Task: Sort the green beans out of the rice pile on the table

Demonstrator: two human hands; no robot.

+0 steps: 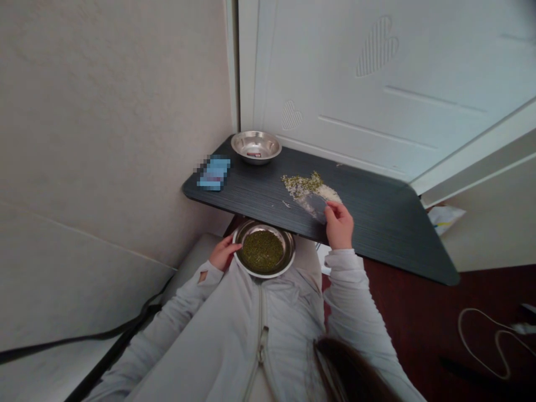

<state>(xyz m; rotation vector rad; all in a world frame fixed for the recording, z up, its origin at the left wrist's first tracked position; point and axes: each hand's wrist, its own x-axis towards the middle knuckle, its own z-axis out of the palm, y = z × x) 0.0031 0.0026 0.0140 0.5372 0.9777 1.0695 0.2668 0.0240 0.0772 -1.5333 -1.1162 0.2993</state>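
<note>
Grains lie far-left of the right hand, the nearer one — curled, whether gripping I cannot tell; left hand grips near bowl.

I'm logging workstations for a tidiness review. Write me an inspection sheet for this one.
Surface: dark tabletop, rounded corners.
Work items: white grains and green mung beans heaped on it; lap bowl holding similar beans.
Clutter: pixelated blue item at the left end; far bowl containing a small reddish item.
Hands: left hand grips the lap bowl's rim; right hand at the heap, grip unclear.
Cables: white cable, right, on floor.
Surroundings: wall left, white door behind.
</note>
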